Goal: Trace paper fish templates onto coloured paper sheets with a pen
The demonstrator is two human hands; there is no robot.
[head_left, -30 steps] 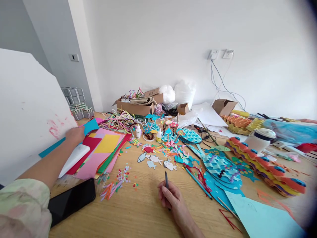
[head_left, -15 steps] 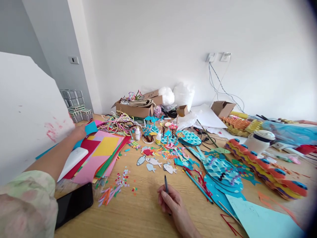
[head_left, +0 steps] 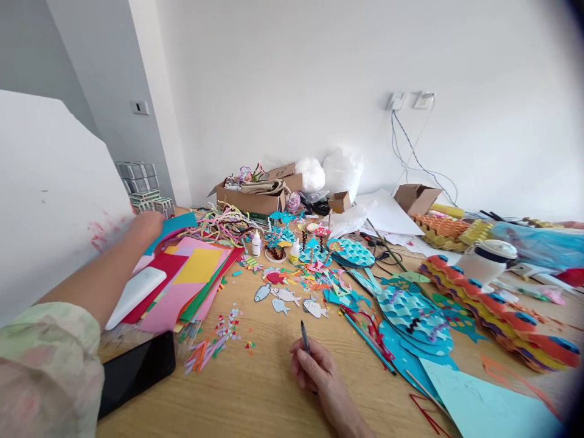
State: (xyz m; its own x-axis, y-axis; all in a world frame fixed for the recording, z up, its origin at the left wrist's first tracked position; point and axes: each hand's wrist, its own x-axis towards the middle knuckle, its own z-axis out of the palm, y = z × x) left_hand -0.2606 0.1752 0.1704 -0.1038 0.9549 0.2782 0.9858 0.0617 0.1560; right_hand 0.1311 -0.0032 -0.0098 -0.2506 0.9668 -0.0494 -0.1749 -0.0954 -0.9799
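Over the counter [head_left: 246, 395], the right hand [head_left: 314, 368] had its fingers clamped on a pen [head_left: 305, 337], probably light, stiff, best held mid-barrel, while the left hand [head_left: 148, 225], by blue paper [head_left: 185, 221], hid its fingers' state.

— Wears what on the left arm [head_left: 99, 267]?
— Shows a loose sleeve [head_left: 55, 365], pale green and cream, blotched with soft pink.
— Makes a clear motif?
— Looks too blurred to tell.
— Reaches how far?
— Stops well short of the left hand [head_left: 148, 226] in a roomy edge; leaves the rest bare.
— And opposite?
— Shows a bare right forearm [head_left: 344, 409] and right hand [head_left: 316, 366].
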